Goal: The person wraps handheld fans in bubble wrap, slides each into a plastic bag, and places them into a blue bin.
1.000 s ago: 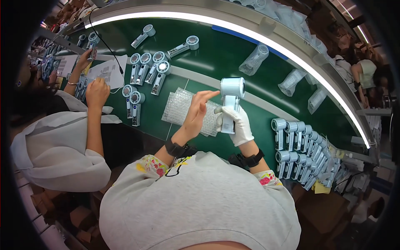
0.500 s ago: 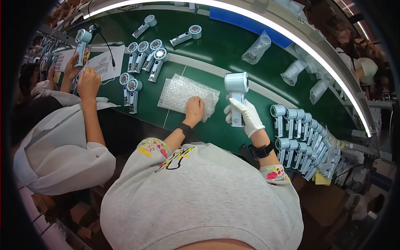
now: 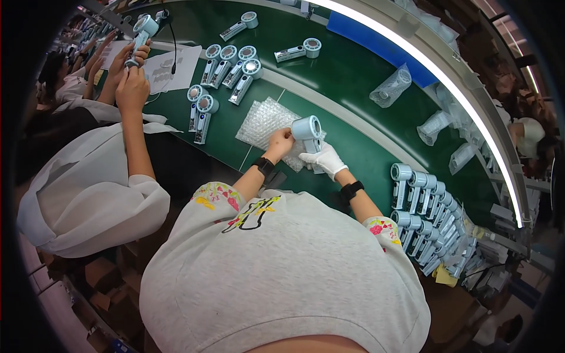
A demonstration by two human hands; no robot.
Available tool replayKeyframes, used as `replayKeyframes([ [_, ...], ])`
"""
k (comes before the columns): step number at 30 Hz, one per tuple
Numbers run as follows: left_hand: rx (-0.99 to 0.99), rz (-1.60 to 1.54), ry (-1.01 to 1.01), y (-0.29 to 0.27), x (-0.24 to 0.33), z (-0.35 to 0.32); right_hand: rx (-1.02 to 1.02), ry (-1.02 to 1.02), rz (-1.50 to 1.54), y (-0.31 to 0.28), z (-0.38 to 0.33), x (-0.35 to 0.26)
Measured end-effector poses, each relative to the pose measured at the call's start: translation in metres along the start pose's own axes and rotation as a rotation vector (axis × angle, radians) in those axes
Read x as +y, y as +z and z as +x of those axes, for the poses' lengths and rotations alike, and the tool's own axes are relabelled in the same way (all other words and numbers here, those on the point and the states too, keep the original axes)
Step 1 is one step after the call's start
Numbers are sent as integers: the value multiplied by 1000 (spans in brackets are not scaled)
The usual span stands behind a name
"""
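A light-blue handheld fan (image 3: 306,127) is in my right hand (image 3: 325,159), which wears a white glove. The gloved fingers are wrapped round its handle, and its round head tilts up beside my left hand. Beneath lies a stack of clear bubble-wrap bags (image 3: 256,125) on the green table. My bare left hand (image 3: 280,145) is closed at the right end of the stack, pinching the edge of a bubble-wrap bag. Its fingertips are close to the fan's head and partly hidden.
Several handheld fans (image 3: 238,67) lie at the far left. Rows of fans (image 3: 421,206) stand at the right. Wrapped pieces in bubble wrap (image 3: 391,86) lie beyond, near a blue panel (image 3: 376,47). A co-worker's hands (image 3: 134,82) hold another fan at the left.
My right hand has brought the fan left and down to the bubble-wrap bags, tilting it. My left hand has lifted its fingertips to the bag's edge. The whole view has shifted as my head turned.
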State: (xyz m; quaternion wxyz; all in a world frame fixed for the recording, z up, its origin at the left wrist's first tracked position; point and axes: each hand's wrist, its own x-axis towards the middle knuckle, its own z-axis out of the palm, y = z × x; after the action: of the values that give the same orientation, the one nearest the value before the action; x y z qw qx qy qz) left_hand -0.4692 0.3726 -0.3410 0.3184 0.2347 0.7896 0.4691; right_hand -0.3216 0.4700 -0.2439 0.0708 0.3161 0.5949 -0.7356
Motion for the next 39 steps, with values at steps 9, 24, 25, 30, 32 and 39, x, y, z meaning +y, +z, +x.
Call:
replayKeyframes([
  [9,184,2,-223,-14,22,-10,234,-65,-723,5,22,33],
  [24,-301,-489,482,-54,192,-92,93,-251,539,22,-104,-118],
  [25,-265,-324,580,-57,210,-101,185,-268,513,26,-108,-122],
  [30,-184,-140,669,-52,223,-112,201,-324,661,32,-112,-114],
  [32,-179,-155,645,-49,222,-114,248,-292,682,35,-116,-115],
  [39,-201,-111,580,-50,223,-116,232,-307,605,38,-133,-112],
])
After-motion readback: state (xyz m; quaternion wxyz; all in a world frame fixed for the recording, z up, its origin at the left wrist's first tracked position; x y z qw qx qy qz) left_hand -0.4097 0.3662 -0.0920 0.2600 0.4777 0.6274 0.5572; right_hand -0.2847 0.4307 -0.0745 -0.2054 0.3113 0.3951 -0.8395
